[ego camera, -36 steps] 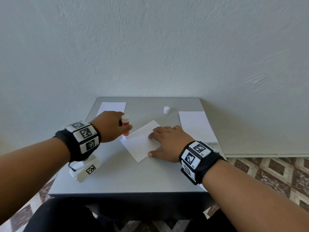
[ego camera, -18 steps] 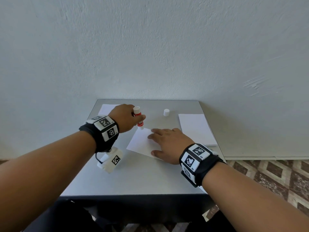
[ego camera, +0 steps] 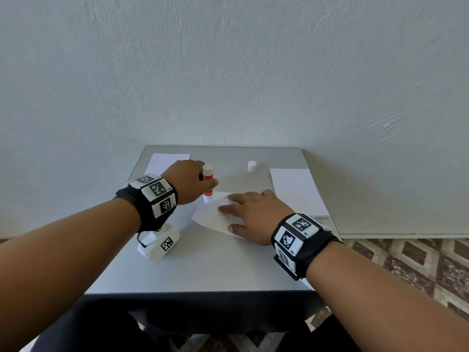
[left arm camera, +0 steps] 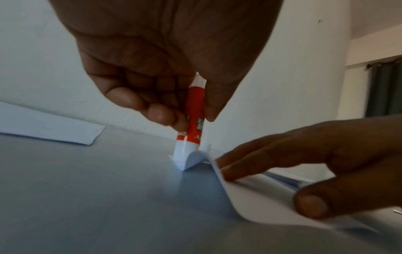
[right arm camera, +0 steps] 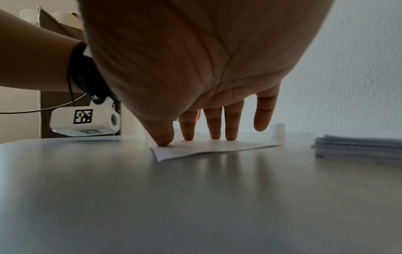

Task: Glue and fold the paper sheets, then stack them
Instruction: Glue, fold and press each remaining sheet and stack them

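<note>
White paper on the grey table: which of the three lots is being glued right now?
The single white sheet in the middle, pinned by the right hand, with the left hand pressing the red-and-white glue stick onto its curled corner.

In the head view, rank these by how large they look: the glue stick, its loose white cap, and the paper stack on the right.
1. Paper stack: largest.
2. Glue stick: partly hidden by the left hand.
3. White cap: smallest, though farthest from the camera.
</note>
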